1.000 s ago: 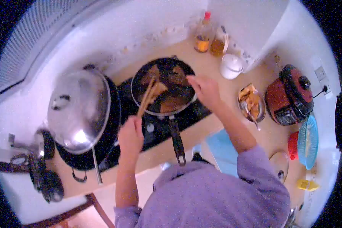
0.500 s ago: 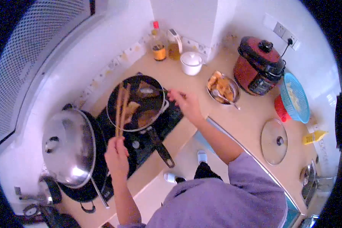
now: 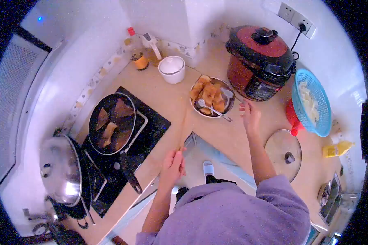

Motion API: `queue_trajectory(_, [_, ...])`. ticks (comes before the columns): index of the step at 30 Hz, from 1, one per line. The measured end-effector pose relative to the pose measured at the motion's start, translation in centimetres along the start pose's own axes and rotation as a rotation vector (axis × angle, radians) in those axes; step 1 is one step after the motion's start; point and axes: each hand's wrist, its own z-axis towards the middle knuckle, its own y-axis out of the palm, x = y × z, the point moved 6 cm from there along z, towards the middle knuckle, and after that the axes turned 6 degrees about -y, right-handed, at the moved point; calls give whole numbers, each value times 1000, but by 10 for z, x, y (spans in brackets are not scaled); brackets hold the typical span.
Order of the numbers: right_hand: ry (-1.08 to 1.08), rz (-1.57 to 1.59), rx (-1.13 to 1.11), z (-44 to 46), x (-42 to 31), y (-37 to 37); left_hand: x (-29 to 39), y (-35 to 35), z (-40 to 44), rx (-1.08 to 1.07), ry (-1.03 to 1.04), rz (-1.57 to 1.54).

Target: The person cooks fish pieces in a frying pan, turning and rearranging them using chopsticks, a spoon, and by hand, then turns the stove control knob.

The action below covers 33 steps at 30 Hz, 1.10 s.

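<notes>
My left hand is closed around a pair of chopsticks, which point away over the counter's front edge and look blurred. My right hand grips the thin handle of a spoon-like utensil; its metal head rests at the right side of a metal dish. Browned fried pieces fill that dish, and a second spoon lies across its near rim. On the cooktop to the left, a black frying pan holds several flat slices.
A lidded wok stands left of the pan. Behind are a sauce bottle, an oil jug and a white lidded pot. On the right are a red pressure cooker, blue basket, glass lid and yellow bottle.
Both hands have moved right, away from the frying pan. The chopsticks left the pan with my left hand; the utensil in my right hand went from the pan to the dish. The view turned right.
</notes>
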Motion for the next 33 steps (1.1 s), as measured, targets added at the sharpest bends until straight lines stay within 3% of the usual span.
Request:
queue_trajectory(4, [-111, -126, -79, 17, 43, 1, -18, 26, 24, -13, -99, 74])
queue_trajectory(6, [22, 299, -106, 27, 107, 15, -21, 32, 30, -75, -102, 68])
queue_trajectory(8, [87, 177, -242, 16, 79, 19, -17, 33, 30, -48, -107, 68])
queue_trajectory(10, [186, 307, -257, 11, 86, 25, -14, 27, 24, 11, -114, 49])
queue_trajectory(12, [-150, -157, -192, 45, 147, 4, 0, 24, 11, 11, -38, 94])
queue_trajectory(14, [-308, -344, -106, 28, 83, -6, 12, 9, -9, 78, -13, 29])
queue_trajectory(18, [-579, -406, -46, -36, -103, 14, 32, -34, -63, 232, 29, -1])
queue_trajectory(20, [-411, -811, -409, -74, -160, 51, 31, -61, -99, 306, 120, -45])
queue_trajectory(22, [-599, -424, -663, -87, -97, 110, 25, -95, -139, 380, 206, -87])
queue_trajectory(24, [-798, -482, -939, -150, -79, 167, 14, -132, -187, 538, 275, -95])
queue_trajectory(25, [-751, -387, -1156, -189, -83, 190, 7, -148, -212, 610, 292, -120])
queue_trajectory(26, [-968, -113, -1129, -229, -78, 210, -5, -163, -233, 689, 300, -145])
queue_trajectory(27, [-799, -373, -1354, -275, -103, 229, -17, -178, -253, 729, 346, -168])
queue_trajectory(29, [-435, -214, -1358, -335, -65, 264, -45, -204, -289, 760, 391, -211])
queue_trajectory(31, [-890, -123, -1252, -373, -126, 290, -71, -224, -320, 864, 345, -239])
queue_trajectory(32, [-894, -134, -1250, -384, -131, 307, -79, -228, -331, 857, 347, -248])
queue_trajectory(33, [-836, -201, -1109, -384, -132, 324, -85, -233, -343, 875, 309, -227])
